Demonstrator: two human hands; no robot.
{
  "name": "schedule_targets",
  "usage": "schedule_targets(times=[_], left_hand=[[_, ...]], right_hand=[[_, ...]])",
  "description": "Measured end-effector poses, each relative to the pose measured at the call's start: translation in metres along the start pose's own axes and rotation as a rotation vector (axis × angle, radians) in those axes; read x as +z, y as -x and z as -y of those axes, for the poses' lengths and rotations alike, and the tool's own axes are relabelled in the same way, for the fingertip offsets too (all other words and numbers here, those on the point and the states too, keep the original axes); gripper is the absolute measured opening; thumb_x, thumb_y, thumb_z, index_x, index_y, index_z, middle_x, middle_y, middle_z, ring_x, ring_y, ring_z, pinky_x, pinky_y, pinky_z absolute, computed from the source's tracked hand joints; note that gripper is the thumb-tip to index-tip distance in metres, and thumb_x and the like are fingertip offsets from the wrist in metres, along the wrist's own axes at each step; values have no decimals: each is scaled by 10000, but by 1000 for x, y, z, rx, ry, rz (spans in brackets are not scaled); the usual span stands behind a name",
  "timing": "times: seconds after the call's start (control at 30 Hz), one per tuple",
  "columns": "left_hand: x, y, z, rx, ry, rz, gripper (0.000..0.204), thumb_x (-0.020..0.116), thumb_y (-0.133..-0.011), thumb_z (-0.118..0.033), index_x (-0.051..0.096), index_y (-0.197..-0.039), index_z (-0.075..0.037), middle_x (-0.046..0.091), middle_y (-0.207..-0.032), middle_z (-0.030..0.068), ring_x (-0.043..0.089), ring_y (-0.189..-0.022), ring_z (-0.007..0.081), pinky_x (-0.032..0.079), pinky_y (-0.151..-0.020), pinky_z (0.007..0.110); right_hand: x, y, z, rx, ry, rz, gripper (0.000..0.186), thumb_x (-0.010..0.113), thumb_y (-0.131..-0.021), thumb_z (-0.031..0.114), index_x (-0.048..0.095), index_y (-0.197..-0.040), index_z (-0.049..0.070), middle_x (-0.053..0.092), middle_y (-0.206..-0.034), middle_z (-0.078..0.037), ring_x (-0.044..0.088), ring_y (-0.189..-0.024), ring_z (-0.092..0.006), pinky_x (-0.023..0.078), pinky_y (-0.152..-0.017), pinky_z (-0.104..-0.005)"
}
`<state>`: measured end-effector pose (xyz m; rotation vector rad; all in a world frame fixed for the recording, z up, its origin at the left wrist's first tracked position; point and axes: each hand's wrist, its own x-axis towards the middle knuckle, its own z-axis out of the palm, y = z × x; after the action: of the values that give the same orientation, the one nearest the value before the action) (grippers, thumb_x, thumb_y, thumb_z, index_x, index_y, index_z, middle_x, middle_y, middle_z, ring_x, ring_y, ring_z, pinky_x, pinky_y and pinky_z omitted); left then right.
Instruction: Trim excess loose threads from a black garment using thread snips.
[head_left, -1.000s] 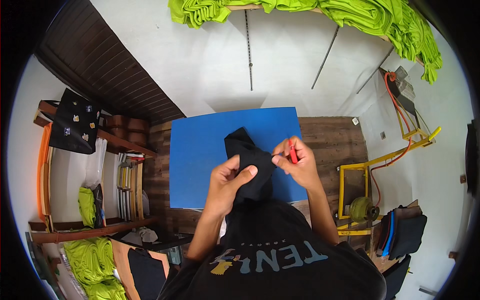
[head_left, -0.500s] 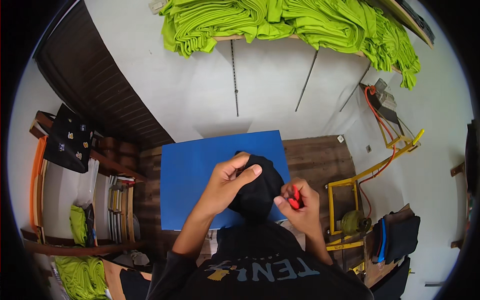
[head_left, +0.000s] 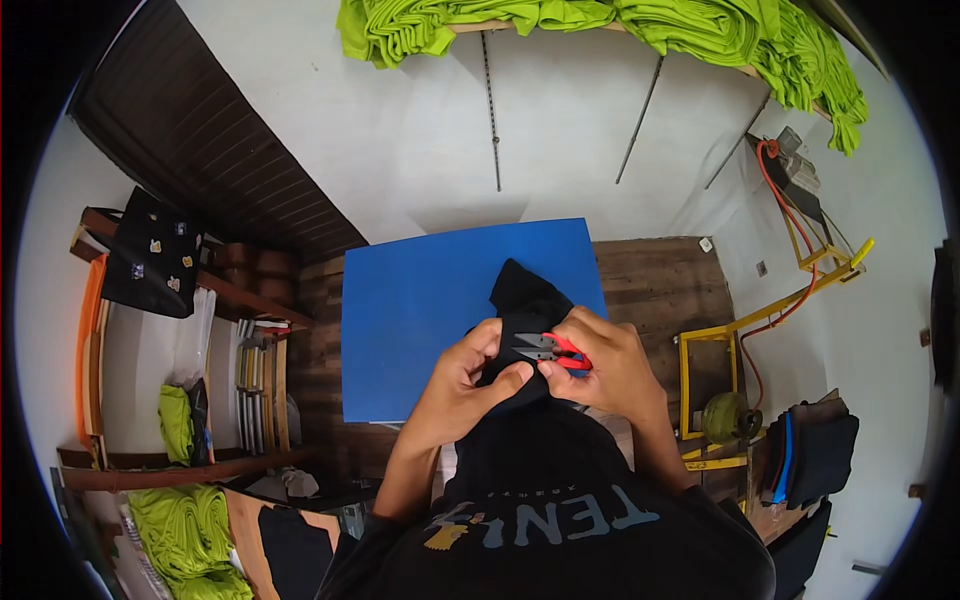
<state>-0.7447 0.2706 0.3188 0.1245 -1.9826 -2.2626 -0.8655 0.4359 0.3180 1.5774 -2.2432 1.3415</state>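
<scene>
Fingers of the left hand (head_left: 462, 380) pinch black fabric (head_left: 530, 288) above the blue surface (head_left: 405, 310), seemingly light, limp and best held by its fold, while those of the right hand (head_left: 618, 368) grip red-handled thread snips (head_left: 541, 353) just alongside.

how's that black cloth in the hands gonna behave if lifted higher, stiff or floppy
The black cloth is probably floppy: it bunches and folds near the left hand and right hand. It looks fairly light, being thin-looking fabric held up by a finger-and-thumb grip. It seems unlikely to roll, given its uneven, crumpled outline.
</scene>
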Motion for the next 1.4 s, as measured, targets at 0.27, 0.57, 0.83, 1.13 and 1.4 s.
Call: schedule_targets(times=[0.27, 0.57, 0.83, 1.13, 1.4], left_hand=[[-4, 19, 0, -34, 83, 68, 562, 656, -846, 19, 421, -1355, 7, 579, -1010, -6, 516, -991, 63, 380, -869, 208], [-7, 19, 13, -68, 312, 79, 537, 679, -836, -6, 466, -1328, 17, 569, -1021, 3, 494, -931, 69, 379, -811, 218], [-7, 9, 19, 95, 25, -132, 176, 638, -904, -53, 636, -1068, 12, 511, -895, -14, 462, -849, 74, 371, -766, 208], [3, 6, 13, 19, 205, -35, 277, 625, -905, -35, 562, -1168, 25, 580, -1010, -3, 514, -924, 61, 397, -812, 214], [-11, -6, 22, -26, 410, -6, 556, 627, -842, 4, 426, -1356, 68, 566, -1283, 135, 551, -1171, 183, 399, -1006, 294]], right_hand=[[13, -2, 2, -32, 12, 30, 227, 757, -688, 131, 589, -810, 38, 524, -718, -62, 538, -544, -223, 432, -474, -313], [18, -5, 4, -79, 40, -59, 197, 735, -687, 138, 575, -754, 44, 505, -680, -55, 515, -503, -214, 411, -447, -304], [21, -3, -2, -116, 115, -70, 201, 728, -701, 173, 582, -752, 45, 508, -692, -40, 529, -489, -200, 409, -429, -314], [21, -4, -14, -84, 28, -8, 203, 725, -717, 168, 576, -765, 37, 506, -695, -54, 533, -498, -230, 414, -437, -328], [51, -13, -68, 104, -523, -129, 189, 635, -840, 123, 551, -960, 5, 624, -971, -107, 556, -735, -133, 464, -628, -264]])
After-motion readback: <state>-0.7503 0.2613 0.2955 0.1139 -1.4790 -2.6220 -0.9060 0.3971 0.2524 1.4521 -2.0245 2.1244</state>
